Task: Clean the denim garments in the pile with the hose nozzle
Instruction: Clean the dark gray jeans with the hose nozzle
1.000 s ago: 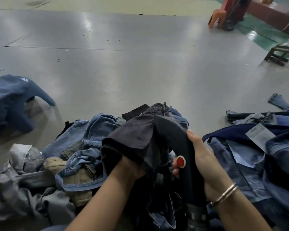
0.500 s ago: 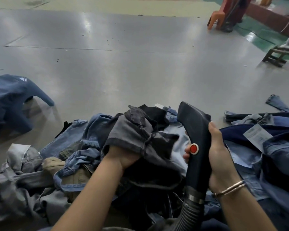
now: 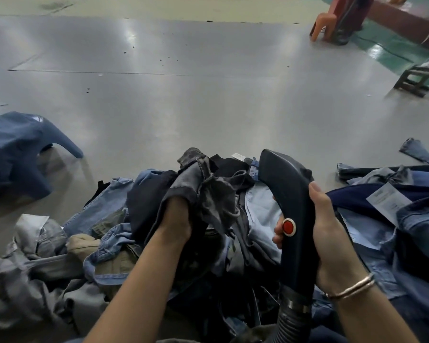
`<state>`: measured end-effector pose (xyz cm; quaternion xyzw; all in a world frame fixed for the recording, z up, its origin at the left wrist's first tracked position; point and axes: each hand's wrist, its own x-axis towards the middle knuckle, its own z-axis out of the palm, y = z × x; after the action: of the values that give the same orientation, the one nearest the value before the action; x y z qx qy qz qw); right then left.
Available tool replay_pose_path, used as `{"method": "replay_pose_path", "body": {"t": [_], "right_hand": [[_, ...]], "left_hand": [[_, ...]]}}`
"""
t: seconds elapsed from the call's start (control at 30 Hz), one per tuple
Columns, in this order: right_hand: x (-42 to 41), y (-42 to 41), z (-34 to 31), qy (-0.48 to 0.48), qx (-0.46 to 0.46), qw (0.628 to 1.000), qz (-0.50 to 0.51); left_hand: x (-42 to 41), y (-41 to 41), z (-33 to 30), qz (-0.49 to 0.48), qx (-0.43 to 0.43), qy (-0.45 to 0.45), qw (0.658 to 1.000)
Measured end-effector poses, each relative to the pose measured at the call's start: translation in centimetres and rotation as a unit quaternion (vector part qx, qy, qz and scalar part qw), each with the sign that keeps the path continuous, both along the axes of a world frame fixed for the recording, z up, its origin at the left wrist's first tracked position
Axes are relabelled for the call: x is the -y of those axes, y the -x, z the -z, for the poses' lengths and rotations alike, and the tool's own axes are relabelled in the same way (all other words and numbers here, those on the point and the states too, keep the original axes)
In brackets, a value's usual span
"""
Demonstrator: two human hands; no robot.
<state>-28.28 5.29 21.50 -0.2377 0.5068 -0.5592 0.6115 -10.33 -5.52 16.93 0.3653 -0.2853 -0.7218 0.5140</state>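
Grey floor [image 3: 208, 107] ahead; the denim pile [image 3: 109, 243] lies near. My left hand [image 3: 176, 219] clutches a dark garment [image 3: 208, 191] raised for cleaning, while my right hand [image 3: 332, 238] wraps the hose nozzle [image 3: 290, 194] just right of it.

Both forearms reach forward, bare. The left hand [image 3: 175, 220] is bunched into a fist, its fingers hidden from view. The right hand [image 3: 331, 233] is wrapped tight in a grip, thumb up on top, fingers [image 3: 278, 230] curling round the far side, bangles at the wrist.
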Motion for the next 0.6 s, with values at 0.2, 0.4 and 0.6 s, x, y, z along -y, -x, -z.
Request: {"method": "replay_pose_path", "body": {"t": [0.2, 0.4, 0.6], "right_hand": [[-0.8, -1.2, -0.4, -0.008, -0.046, 0.991, -0.123], [-1.5, -3.7, 0.0, -0.037, -0.12, 0.977, -0.171], [-0.4, -2.7, -0.3, -0.01, -0.089, 0.996, -0.021]], "left_hand": [[-0.9, -0.6, 0.8, -0.041, -0.116, -0.035, 0.992], [-2.3, 0.4, 0.5, 0.001, -0.063, 0.05, 0.997], [-3.7, 1.8, 0.7, 0.142, -0.124, 0.0, 0.982]]}}
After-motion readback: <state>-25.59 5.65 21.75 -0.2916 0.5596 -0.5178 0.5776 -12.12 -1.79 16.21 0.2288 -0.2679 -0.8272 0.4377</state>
